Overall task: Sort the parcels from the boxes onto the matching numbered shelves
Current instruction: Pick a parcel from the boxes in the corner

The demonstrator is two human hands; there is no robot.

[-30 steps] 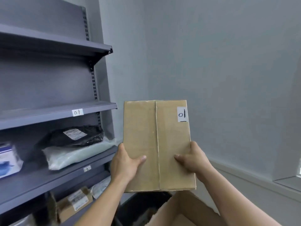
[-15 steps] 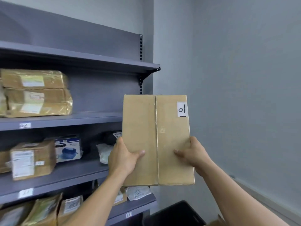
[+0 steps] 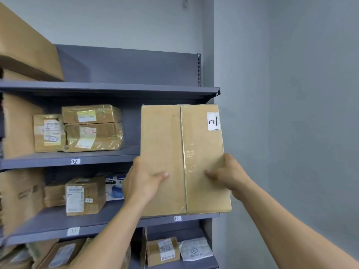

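Cardboard box (image 3: 171,144) moves off the wall and in front of the shelving.
The view swings left: the cardboard box, earlier against the bare wall (image 3: 291,113), now covers the right end of the shelf rack (image 3: 124,70), from just under the top shelf (image 3: 116,88) down to the 12 label (image 3: 177,218). The open carton below drops out of view. Taped parcels (image 3: 92,129) above the 02 label (image 3: 75,161) shift toward centre.

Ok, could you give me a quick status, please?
The left hand and right hand grip the cardboard parcel marked 01. Upright, before shelf 02. There sit taped parcels.
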